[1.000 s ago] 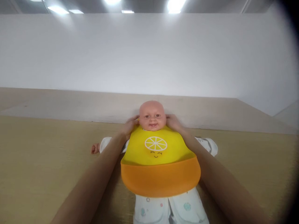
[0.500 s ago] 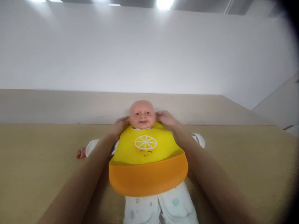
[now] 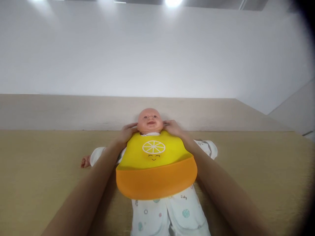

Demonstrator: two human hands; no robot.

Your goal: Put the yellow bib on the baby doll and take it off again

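Observation:
A baby doll point(image 3: 150, 114) in a white printed outfit point(image 3: 147, 218) lies on its back, head away from me. Over its chest rests a yellow bib point(image 3: 134, 150) with a lemon-slice face and an orange catch pocket point(image 3: 157, 182). On the left of the doll's neck, my left hand point(image 3: 128, 132) is closed at the bib's neck strap. My right hand point(image 3: 173, 127) grips the strap on the other side, fingers bent in under the head. The strap ends and my fingertips are hidden behind the neck.
The doll lies on a tan wooden tabletop point(image 3: 44, 177). A low pale panel point(image 3: 73, 113) runs along its back edge, close behind the doll's head, with a white wall point(image 3: 147, 55) beyond. The doll's arm point(image 3: 86, 161) sticks out to the left.
The doll's head has tipped back, showing more of the chin and neck. The bib's pocket sits slightly higher, baring more of the outfit. Both hands stay beside the neck.

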